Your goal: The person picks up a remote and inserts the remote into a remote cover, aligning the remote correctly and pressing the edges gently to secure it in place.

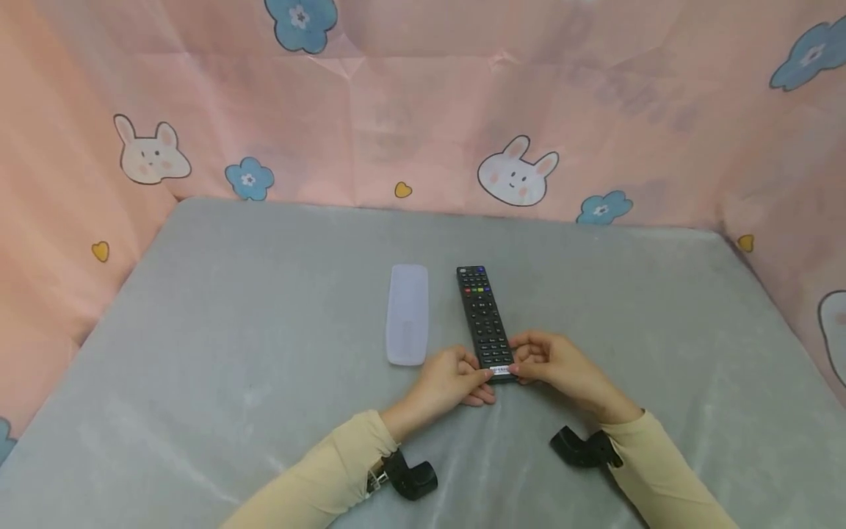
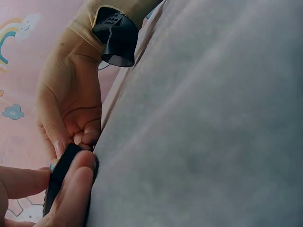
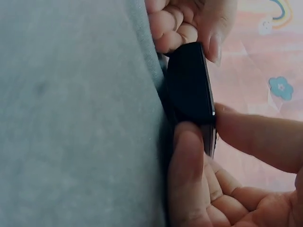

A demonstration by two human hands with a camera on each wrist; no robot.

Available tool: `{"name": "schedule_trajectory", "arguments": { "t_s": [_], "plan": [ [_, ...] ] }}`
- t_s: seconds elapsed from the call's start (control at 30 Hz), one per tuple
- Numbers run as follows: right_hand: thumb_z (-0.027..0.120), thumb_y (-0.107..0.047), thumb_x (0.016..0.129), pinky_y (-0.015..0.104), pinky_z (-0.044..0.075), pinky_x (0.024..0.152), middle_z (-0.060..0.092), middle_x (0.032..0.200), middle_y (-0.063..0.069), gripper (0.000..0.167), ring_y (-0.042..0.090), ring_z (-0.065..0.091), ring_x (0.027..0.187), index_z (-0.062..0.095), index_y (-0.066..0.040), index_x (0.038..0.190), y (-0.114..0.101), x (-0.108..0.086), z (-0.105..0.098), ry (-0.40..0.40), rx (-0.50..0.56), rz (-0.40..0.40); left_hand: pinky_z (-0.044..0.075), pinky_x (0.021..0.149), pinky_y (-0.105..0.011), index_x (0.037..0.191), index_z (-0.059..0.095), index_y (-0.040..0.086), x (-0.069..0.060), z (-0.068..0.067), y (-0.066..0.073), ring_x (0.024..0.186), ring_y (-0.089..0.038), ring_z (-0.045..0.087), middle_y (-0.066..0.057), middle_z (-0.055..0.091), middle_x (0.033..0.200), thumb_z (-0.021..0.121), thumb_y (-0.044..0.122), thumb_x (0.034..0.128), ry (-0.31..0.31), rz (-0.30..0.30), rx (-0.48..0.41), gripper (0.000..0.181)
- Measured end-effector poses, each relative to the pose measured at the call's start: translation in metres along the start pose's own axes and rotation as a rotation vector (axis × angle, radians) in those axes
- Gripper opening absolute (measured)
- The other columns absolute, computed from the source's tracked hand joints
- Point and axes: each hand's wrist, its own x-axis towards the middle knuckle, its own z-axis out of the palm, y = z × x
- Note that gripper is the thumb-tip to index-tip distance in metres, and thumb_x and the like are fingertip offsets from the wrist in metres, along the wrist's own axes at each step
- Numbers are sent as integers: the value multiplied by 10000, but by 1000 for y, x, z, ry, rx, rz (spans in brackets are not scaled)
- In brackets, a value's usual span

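Note:
A black remote control [image 1: 485, 317] lies at a slight slant on the grey-covered table, its buttons facing up and a white label at its near end. My left hand [image 1: 452, 376] pinches the near left corner, thumb above and fingers under the edge; in the left wrist view those fingers [image 2: 73, 198] hold the dark remote's end. At the near right corner my right hand [image 1: 562, 367] grips with its thumb on top. The right wrist view shows the remote's thick black end [image 3: 189, 85] slightly tilted between both hands. Left of the remote lies a pale, translucent, rounded rectangular case [image 1: 407, 314].
The grey cloth [image 1: 231, 330] covers the table. Behind it and at both sides hangs a pink curtain [image 1: 410, 95] with rabbits and flowers. Black camera mounts stick out from the left wrist [image 1: 411, 476] and right wrist [image 1: 584, 447], close above the table.

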Motion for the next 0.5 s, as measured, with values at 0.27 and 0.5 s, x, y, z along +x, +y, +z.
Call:
{"name": "schedule_trajectory", "arguments": {
  "t_s": [0.27, 0.5],
  "plan": [
    [628, 26, 836, 274, 553, 669, 609, 844, 107, 355, 110, 611, 732, 456, 189, 1101, 1, -2, 2, -16, 63, -17, 556, 538, -285, 948, 513, -72, -3, -2, -1, 639, -314, 679, -198, 662, 699, 599, 8, 901, -23, 35, 48, 126],
    [621, 37, 833, 268, 553, 680, 628, 832, 77, 275, 103, 621, 725, 478, 158, 1034, 9, -3, 5, -33, 139, -35, 560, 568, -282, 1123, 492, -140, -5, -7, -4, 650, -311, 674, -214, 658, 727, 578, 14, 916, -54, 69, 53, 272]
  ]
}}
